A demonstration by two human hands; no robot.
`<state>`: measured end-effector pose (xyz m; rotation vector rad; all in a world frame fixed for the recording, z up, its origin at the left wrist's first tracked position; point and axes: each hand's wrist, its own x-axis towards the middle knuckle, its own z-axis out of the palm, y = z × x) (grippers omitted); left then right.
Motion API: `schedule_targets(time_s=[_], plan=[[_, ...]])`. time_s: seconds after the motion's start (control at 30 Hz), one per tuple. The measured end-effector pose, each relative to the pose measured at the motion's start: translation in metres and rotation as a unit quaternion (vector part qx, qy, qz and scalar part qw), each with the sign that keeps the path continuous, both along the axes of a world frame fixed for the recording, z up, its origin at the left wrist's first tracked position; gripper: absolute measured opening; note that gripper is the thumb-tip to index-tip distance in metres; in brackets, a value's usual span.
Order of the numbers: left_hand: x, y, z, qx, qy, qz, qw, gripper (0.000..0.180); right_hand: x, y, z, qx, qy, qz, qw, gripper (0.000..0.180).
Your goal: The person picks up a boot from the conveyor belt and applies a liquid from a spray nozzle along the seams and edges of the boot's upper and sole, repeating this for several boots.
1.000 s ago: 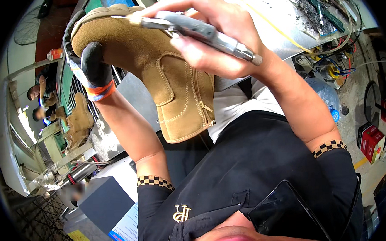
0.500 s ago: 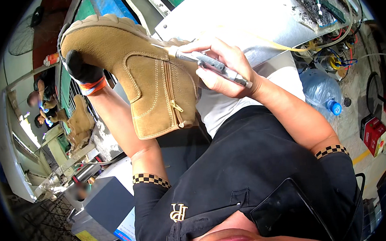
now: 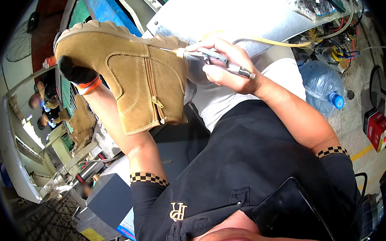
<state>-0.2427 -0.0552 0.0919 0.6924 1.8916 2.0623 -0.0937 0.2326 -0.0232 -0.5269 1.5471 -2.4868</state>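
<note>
A tan suede ankle boot (image 3: pixel 132 78) with a side zipper (image 3: pixel 151 81) lies on its side in the air, toe to the left, sole away from me. My left hand (image 3: pixel 74 71), in a black glove with an orange cuff, is closed around the toe. In my right hand (image 3: pixel 233 66) is a metal nozzle gun (image 3: pixel 242 72) with a brass front and a thin needle. Its needle points left at the boot's edge near the sole; whether it touches, I cannot tell. The gun's lever lies under my fingers.
A yellow hose (image 3: pixel 276 43) crosses the white worktop (image 3: pixel 239 13) from my right hand. To the right stand a large clear water bottle (image 3: pixel 320 87) and a red box (image 3: pixel 376 128). More tan boots (image 3: pixel 81 122) are at left, with people beyond. A grey box (image 3: pixel 110 199) stands lower left.
The boot has shifted left and a little tilted in my left hand. The needle now sits farther toward the heel along the sole edge. My right hand keeps its grip.
</note>
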Motion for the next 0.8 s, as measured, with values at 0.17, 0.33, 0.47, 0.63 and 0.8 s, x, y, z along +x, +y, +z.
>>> schedule_targets(time_s=[0.17, 0.33, 0.47, 0.63, 0.8], plan=[[0.007, -0.016, -0.016, 0.111, -0.04, -0.085, 0.989, 0.076, 0.01, 0.0, -0.01, -0.03, -0.019, -0.005, 0.999, 0.046], [-0.009, -0.037, -0.034, 0.121, -0.011, -0.031, 0.992, 0.077, 0.012, 0.005, -0.014, 0.005, -0.044, -0.003, 0.999, 0.045], [0.004, -0.062, -0.046, 0.114, -0.067, 0.076, 0.988, 0.079, 0.016, -0.002, -0.012, 0.0, -0.054, -0.05, 0.997, 0.043], [0.055, -0.062, -0.054, 0.172, -0.124, 0.253, 0.944, 0.079, 0.018, -0.009, -0.006, 0.007, -0.058, -0.051, 0.997, 0.036], [0.091, -0.038, -0.054, 0.18, -0.206, 0.352, 0.895, 0.078, 0.008, -0.02, -0.009, 0.022, -0.061, -0.062, 0.996, 0.035]])
